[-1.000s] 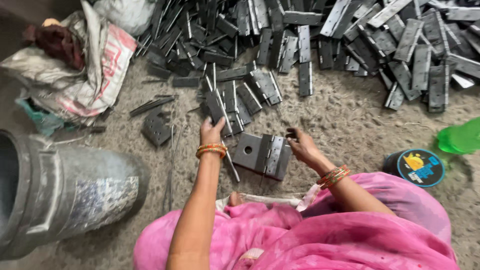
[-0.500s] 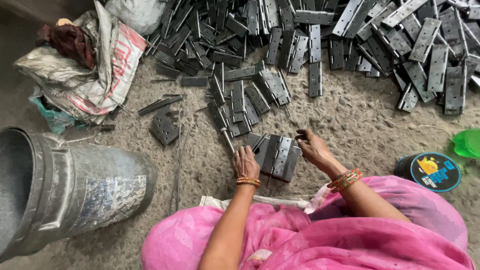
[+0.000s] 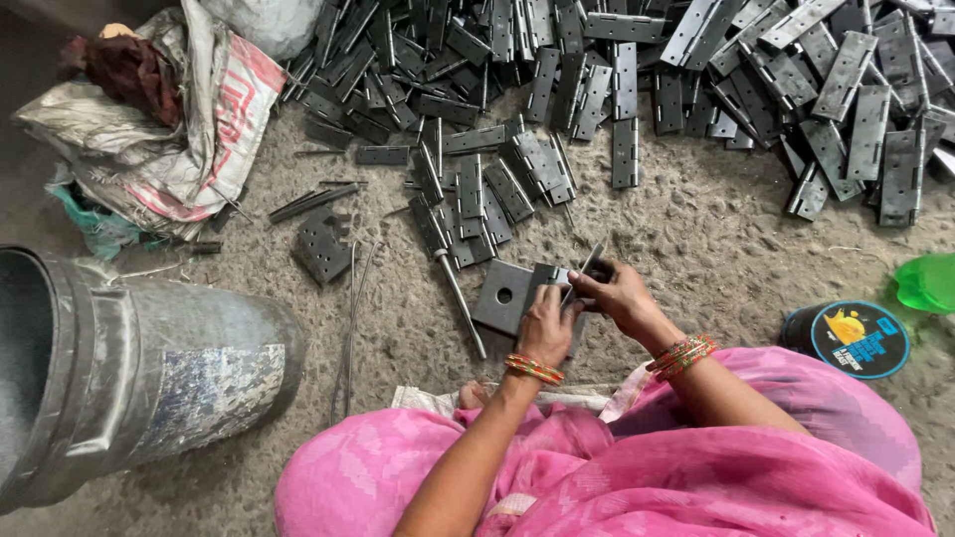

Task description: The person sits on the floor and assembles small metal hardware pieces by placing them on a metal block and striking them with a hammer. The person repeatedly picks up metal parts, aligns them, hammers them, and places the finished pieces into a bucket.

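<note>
- The left hand [image 3: 546,324] is curled around a dark grey metal hinge [image 3: 572,280].
- The right hand [image 3: 619,294] pinches that hinge from the other side.
- It sits over a flat square plate [image 3: 502,296] with a hole, on the gritty floor [image 3: 716,259].

Printed white-and-red sack [image 3: 234,99] upper left, round blue-yellow labelled tin [image 3: 858,338] right

Both hands: left [image 3: 545,323], right [image 3: 619,294] now meet on hinge [image 3: 587,270] above square plate [image 3: 505,295].
</note>
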